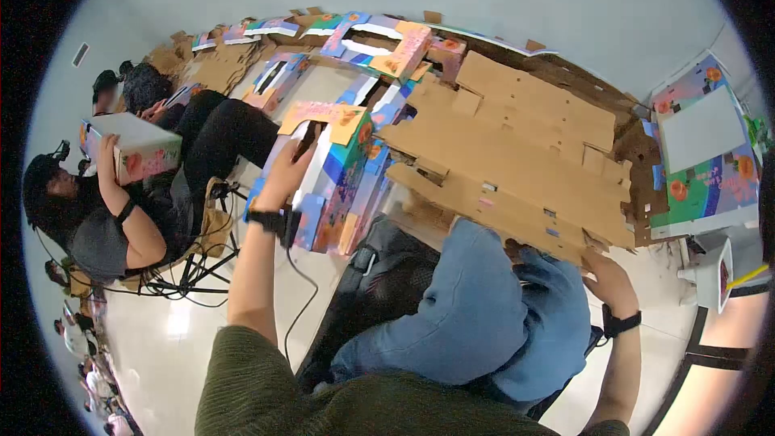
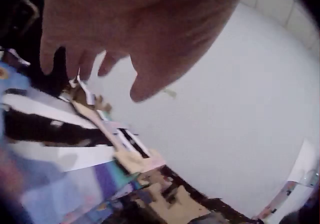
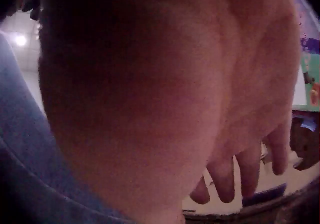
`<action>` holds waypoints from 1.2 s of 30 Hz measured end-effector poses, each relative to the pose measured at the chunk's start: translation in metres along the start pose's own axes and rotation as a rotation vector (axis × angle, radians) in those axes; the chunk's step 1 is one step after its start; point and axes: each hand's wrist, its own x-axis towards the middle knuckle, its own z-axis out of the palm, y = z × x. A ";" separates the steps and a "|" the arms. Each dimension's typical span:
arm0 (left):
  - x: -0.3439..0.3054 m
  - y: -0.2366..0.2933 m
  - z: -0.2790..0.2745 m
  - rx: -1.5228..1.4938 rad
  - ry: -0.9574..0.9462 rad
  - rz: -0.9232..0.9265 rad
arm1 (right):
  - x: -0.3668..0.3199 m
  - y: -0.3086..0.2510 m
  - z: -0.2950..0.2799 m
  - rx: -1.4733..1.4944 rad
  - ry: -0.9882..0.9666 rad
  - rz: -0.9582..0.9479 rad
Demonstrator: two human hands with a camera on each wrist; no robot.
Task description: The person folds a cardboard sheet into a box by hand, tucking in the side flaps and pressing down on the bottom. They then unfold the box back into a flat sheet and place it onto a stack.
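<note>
My left hand (image 1: 288, 171) is stretched over a printed carton (image 1: 349, 168) with a long slot in its top, fingertips near the slot. In the left wrist view, the fingers of that hand (image 2: 135, 29) are extended and hold nothing. The carton is blue, green and white with orange flowers, and brown flaps lie along its far edge. My right hand (image 1: 613, 284) is by the near right corner of a stack of flat brown cardboard (image 1: 517, 145). In the right wrist view, the fingers of that hand (image 3: 200, 99) are loosely straight, close over the cardboard.
More printed cartons (image 1: 408, 47) stand behind. On the right leans a printed panel (image 1: 686, 186) near a white bin (image 1: 714, 278). A person in black (image 1: 97, 230) sits to the left, handling a white-topped carton (image 1: 149, 141). A tripod stand (image 1: 190, 274) and cables lie between us.
</note>
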 end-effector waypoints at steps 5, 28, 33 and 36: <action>-0.087 -0.206 0.031 -0.349 0.554 -0.347 | -0.017 -0.004 -0.025 0.056 0.062 0.038; -0.101 -0.157 0.065 -1.518 0.185 -0.509 | -0.118 -0.039 -0.045 0.122 0.263 0.203; -0.125 -0.107 0.028 -1.456 0.212 -0.358 | -0.148 -0.056 -0.055 0.108 0.396 0.168; -0.147 -0.038 -0.012 -1.408 0.138 -0.160 | -0.159 -0.075 -0.072 0.078 0.526 0.105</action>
